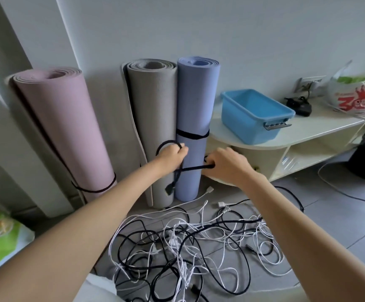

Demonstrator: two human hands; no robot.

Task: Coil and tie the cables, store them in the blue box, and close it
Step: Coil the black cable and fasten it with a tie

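— On grey floor tiles, by a pale wall: tangled black and white cables. Three rolled mats upright against the wall.

— And on the shelf?

— Near its left rounded end, blue box, open, nothing seen inside. Farther right, a bag.

— Hands?

— Raised before the mats. Left hand gripping a looped black cable; right hand clenched on its other strand, pulled taut between them.

Black cable looped mid-air; tangled cables on floor; blue box open on shelf
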